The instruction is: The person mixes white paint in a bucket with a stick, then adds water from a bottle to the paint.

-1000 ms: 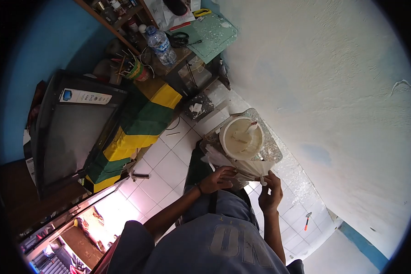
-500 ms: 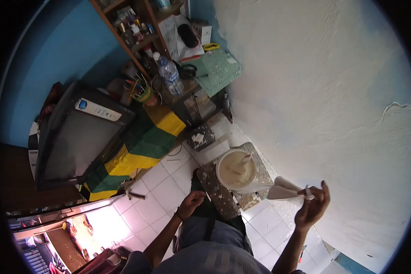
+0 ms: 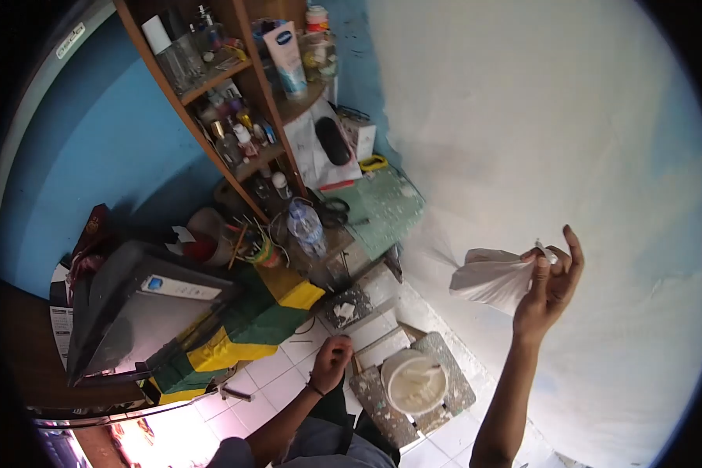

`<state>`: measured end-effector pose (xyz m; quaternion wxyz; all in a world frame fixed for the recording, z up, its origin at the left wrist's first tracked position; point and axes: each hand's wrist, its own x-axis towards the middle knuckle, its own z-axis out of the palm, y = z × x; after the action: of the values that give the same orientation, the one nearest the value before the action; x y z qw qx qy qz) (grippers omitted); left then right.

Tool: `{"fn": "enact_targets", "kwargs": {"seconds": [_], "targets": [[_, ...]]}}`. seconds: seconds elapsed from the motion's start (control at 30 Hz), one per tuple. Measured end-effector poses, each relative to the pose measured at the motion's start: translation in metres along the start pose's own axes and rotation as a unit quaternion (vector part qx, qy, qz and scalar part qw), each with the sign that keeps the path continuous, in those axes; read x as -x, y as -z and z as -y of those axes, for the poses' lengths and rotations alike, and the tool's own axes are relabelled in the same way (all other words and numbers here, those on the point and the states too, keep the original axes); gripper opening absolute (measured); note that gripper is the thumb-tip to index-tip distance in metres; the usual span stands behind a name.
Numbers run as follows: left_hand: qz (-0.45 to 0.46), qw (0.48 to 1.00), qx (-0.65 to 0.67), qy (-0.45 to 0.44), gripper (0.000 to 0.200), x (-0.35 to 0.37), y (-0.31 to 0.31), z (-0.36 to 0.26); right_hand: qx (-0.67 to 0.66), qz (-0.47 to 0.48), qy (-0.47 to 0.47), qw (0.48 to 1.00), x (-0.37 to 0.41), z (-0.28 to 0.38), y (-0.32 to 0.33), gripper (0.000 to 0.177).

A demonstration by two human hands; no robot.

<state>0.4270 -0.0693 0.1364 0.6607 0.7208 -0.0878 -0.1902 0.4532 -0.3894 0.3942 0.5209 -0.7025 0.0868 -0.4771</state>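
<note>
My right hand (image 3: 552, 282) is raised before the pale wall (image 3: 600, 140) and pinches the gathered end of a whitish sheet or cloth (image 3: 491, 277), which spreads out to the left. Lower down, my left hand (image 3: 332, 360) is closed with its fingers curled, just left of the stool; whether it holds anything is hidden. A white bucket (image 3: 415, 382) of cream-coloured paste stands on the paint-spattered wooden stool (image 3: 457, 373). Something stick-like rests in the paste, too unclear to name.
A brown shelf (image 3: 181, 97) with bottles stands at the upper left. A water bottle (image 3: 307, 228), black scissors (image 3: 335, 210) and a green board (image 3: 382, 207) lie beyond the hands. The dark screen (image 3: 144, 312) and a green-yellow cloth (image 3: 242, 335) are at left.
The camera view has tilted up, showing more of the shelf. My right hand has risen with the sheet, which has swung up off the bucket's side. My left hand remains curled near the stool.
</note>
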Motion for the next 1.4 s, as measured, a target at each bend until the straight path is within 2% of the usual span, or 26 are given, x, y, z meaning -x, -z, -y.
{"fn": "enact_targets", "kwargs": {"seconds": [0.03,0.1,0.13,0.2,0.23,0.33,0.43,0.53,0.7,0.83,0.93,0.97,1.07,1.13,1.17,1.27,1.4], "targets": [[0.018,0.997,-0.036,-0.065,0.027,-0.028,0.001,0.004,0.0,0.012,-0.008,1.0,-0.008,-0.012,-0.018,0.047],[0.041,0.992,-0.044,-0.107,0.034,-0.08,-0.009,-0.042,-0.043,0.017,-0.053,0.998,-0.022,-0.026,-0.06,0.049],[0.034,0.988,-0.073,-0.132,0.047,-0.105,-0.013,-0.067,-0.048,0.042,-0.059,0.996,-0.03,-0.035,-0.078,0.049],[-0.029,0.944,-0.173,-0.279,0.061,-0.16,-0.019,-0.096,-0.054,0.097,-0.075,0.991,-0.046,-0.06,-0.109,0.047],[-0.052,0.94,-0.161,-0.295,0.07,-0.183,-0.023,-0.106,-0.057,0.123,-0.083,0.987,-0.054,-0.072,-0.125,0.049],[-0.143,0.928,-0.175,-0.297,0.079,-0.244,-0.035,-0.117,-0.1,0.243,-0.098,0.96,-0.076,-0.103,-0.169,0.051],[-0.186,0.929,-0.147,-0.284,0.083,-0.29,-0.041,-0.108,-0.096,0.33,-0.138,0.929,-0.094,-0.132,-0.207,0.047],[-0.258,0.916,-0.16,-0.263,0.08,-0.321,-0.043,-0.092,-0.102,0.407,-0.161,0.894,-0.109,-0.153,-0.236,0.043],[-0.286,0.921,-0.17,-0.205,0.074,-0.341,-0.046,-0.06,-0.156,0.466,-0.214,0.844,-0.115,-0.183,-0.27,0.042],[-0.294,0.919,-0.198,-0.175,0.064,-0.343,-0.05,-0.039,-0.077,0.505,-0.209,0.834,-0.11,-0.231,-0.276,0.043],[-0.274,0.929,-0.202,-0.149,0.058,-0.344,-0.046,-0.033,-0.043,0.501,-0.165,0.849,-0.098,-0.248,-0.273,0.044],[-0.283,0.925,-0.197,-0.159,0.057,-0.344,-0.044,-0.031,-0.038,0.483,-0.177,0.857,-0.096,-0.251,-0.269,0.047],[-0.311,0.909,-0.203,-0.188,0.055,-0.349,-0.036,-0.045,0.113,0.456,-0.078,0.879,-0.093,-0.239,-0.262,0.051],[-0.328,0.891,-0.238,-0.205,0.054,-0.356,-0.035,-0.054,0.132,0.438,-0.025,0.889,-0.089,-0.238,-0.257,0.054],[-0.312,0.899,-0.231,-0.206,0.055,-0.362,-0.035,-0.057,0.142,0.427,0.001,0.893,-0.088,-0.238,-0.254,0.056],[-0.285,0.9,-0.245,-0.22,0.058,-0.377,-0.037,-0.068,0.098,0.409,-0.089,0.903,-0.087,-0.24,-0.243,0.057],[-0.247,0.902,-0.313,-0.164,0.068,-0.391,-0.042,-0.058,0.083,0.397,-0.039,0.913,-0.08,-0.259,-0.237,0.06]]}}
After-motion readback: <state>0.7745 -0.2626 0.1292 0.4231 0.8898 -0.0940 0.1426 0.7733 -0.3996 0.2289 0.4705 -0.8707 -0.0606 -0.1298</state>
